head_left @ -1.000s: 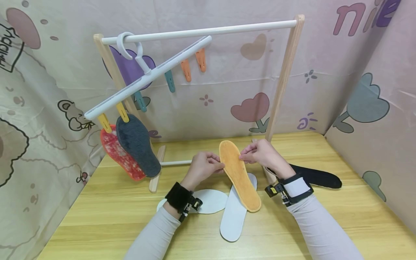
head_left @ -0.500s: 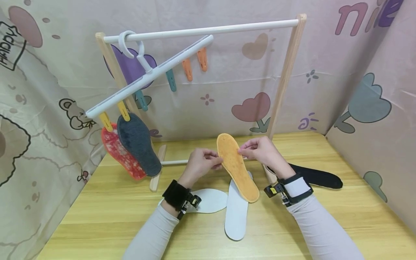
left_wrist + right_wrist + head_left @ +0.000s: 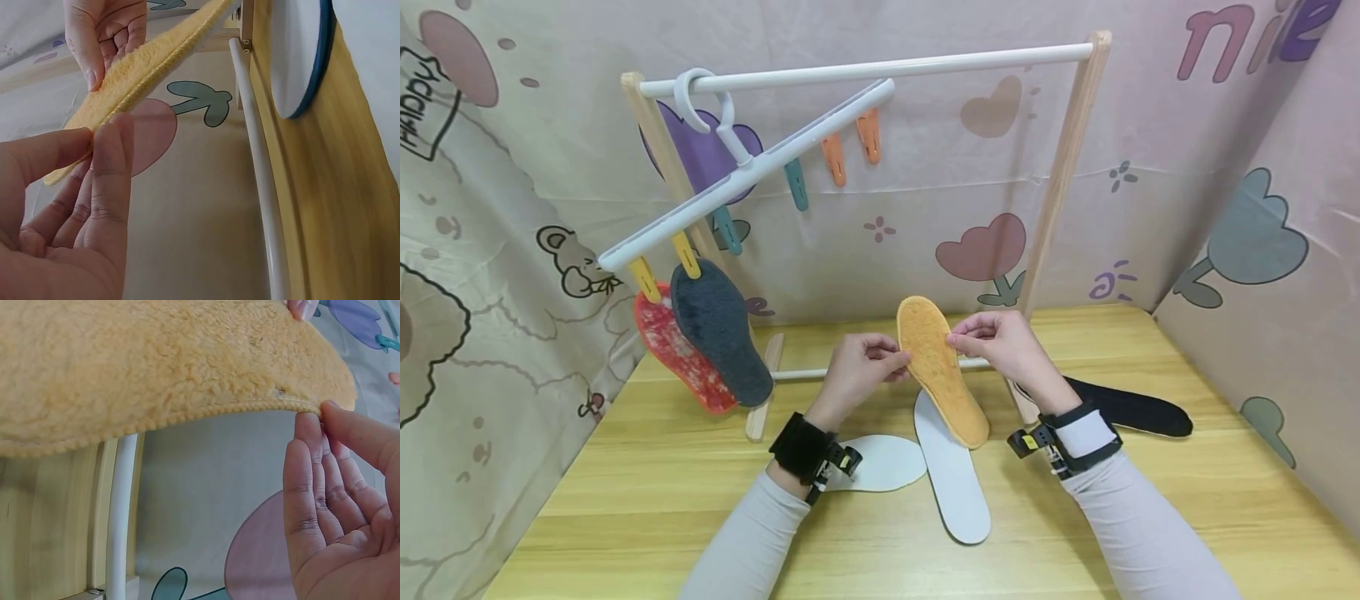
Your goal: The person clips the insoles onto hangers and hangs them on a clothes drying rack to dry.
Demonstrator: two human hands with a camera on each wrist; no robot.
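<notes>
- A fuzzy orange-yellow fleece insole [image 3: 942, 380] is held up above the light wooden tabletop [image 3: 625, 492], toe end raised, in front of the lower white crossbar [image 3: 808, 374] of the drying rack.
- Its left edge is pinched between thumb and fingers of the left hand [image 3: 859, 375]; its right edge is pinched in the same way by the right hand [image 3: 1000, 344].
- Directly beneath it, a white foam insole [image 3: 955, 483] lies flat on the tabletop; a second white insole [image 3: 883, 463] lies just beside it, partly hidden by the left wrist.
- A black insole [image 3: 1131, 408] lies on the tabletop behind the right wrist.
- A small rack of pale wooden posts [image 3: 1060, 179] with a white top rail [image 3: 880, 71] stands at the back of the tabletop.
- A white clip hanger [image 3: 737, 179] is hooked on the rail and tilted down to the left; a dark grey fleece insole [image 3: 718, 329] and a red patterned insole [image 3: 673, 350] hang from its yellow clips.
- The tabletop is enclosed by a pale pink cartoon-printed cloth [image 3: 1247, 167] at the back and on both sides.
</notes>
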